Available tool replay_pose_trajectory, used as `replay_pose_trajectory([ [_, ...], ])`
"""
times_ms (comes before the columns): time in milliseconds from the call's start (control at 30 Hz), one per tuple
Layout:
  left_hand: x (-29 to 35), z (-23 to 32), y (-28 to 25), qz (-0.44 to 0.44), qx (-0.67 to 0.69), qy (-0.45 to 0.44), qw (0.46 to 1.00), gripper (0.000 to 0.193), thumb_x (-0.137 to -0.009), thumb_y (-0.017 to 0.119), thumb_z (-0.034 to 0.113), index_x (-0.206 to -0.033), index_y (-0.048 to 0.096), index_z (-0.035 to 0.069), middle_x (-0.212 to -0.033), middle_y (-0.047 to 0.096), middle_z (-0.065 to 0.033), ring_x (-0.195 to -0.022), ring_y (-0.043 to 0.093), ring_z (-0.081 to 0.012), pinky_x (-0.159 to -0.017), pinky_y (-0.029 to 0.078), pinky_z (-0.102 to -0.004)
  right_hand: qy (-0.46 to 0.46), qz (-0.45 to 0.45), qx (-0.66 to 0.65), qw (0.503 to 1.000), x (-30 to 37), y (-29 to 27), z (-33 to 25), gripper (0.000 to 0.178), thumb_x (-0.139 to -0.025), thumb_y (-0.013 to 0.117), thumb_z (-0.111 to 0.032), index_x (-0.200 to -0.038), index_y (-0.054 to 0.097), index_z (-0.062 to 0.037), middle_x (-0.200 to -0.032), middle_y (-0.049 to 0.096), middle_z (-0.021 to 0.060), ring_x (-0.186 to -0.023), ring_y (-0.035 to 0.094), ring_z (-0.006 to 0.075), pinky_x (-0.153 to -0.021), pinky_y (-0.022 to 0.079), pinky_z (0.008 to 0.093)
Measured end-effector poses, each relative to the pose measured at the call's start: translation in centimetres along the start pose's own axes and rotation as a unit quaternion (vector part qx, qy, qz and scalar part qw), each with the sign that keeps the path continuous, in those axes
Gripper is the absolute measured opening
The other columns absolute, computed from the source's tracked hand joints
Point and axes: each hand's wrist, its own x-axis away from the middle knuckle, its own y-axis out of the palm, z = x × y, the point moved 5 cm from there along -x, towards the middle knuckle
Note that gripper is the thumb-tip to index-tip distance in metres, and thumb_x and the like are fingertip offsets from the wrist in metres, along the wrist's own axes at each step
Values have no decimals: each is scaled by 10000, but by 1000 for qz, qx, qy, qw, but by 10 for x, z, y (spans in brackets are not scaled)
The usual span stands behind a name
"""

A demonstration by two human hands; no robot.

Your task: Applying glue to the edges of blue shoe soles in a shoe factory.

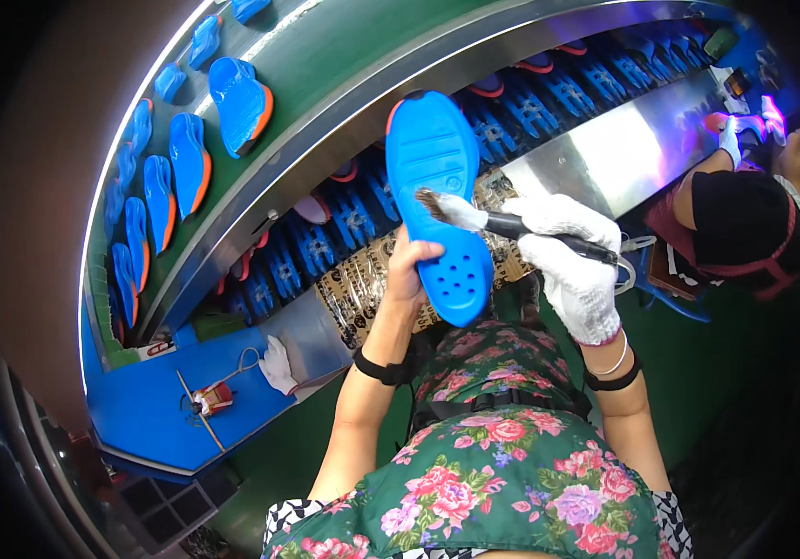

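A blue shoe sole (433, 140) with an orange edge at its toe is held up before me, its ridged face and a cluster of small holes toward me. My bare left hand (408, 270) grips its left edge, thumb lying on the face. In a white knit glove, my right hand (575, 252) is wrapped round the dark handle of a brush (461, 212). The brush's brown bristles lie over the middle of the sole; whether they touch it I cannot tell. Part of the sole is hidden behind the brush.
Blue soles with orange edges (191, 163) lie on a green conveyor belt (325, 47) at the upper left. Below it, a rack holds several blue parts (568, 93). A blue table (153, 405) bears a red container (216, 395) and a white glove (277, 365). Another person (745, 219) works at the right.
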Motion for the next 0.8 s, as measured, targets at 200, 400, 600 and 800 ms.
replay_pose_trajectory([
  [200, 20, -13, 16, -96, 63, -55, 992, 889, -689, 677, 137, -1488, 351, -80, -1340, 602, -280, -1187, 646, -406, -1042, 531, -500, -42, -27, 94, 994, -2, 4, -3, 156, -779, 760, 74, -927, 735, 28, -1061, 744, 200, -982, 735, 275, -879, 586, 368],
  [400, 21, -27, 16, -41, 272, -54, 960, 1170, -779, 473, 932, -1571, 328, 83, -1515, 495, -146, -1355, 519, -333, -1133, 441, -515, -172, -35, 239, 955, -3, 10, -10, 181, -799, 779, 51, -977, 758, 25, -974, 768, 173, -865, 741, 213, -770, 587, 336],
  [600, 15, -28, 34, 70, 114, -17, 991, 972, -943, 245, 845, -1573, 357, 113, -1500, 506, -105, -1327, 516, -285, -1124, 431, -450, -211, -41, 359, 908, -4, 11, -5, 242, -822, 760, -7, -1064, 750, -8, -1067, 756, 152, -953, 723, 247, -839, 569, 378],
  [800, 18, -45, 43, 81, 60, 0, 995, 980, -942, 239, 847, -1614, 260, 134, -1566, 442, -98, -1412, 450, -293, -1187, 362, -468, -273, -113, 411, 862, 9, 21, 11, 393, -874, 691, -84, -1266, 683, -57, -1241, 704, 130, -1162, 647, 331, -998, 508, 452],
])
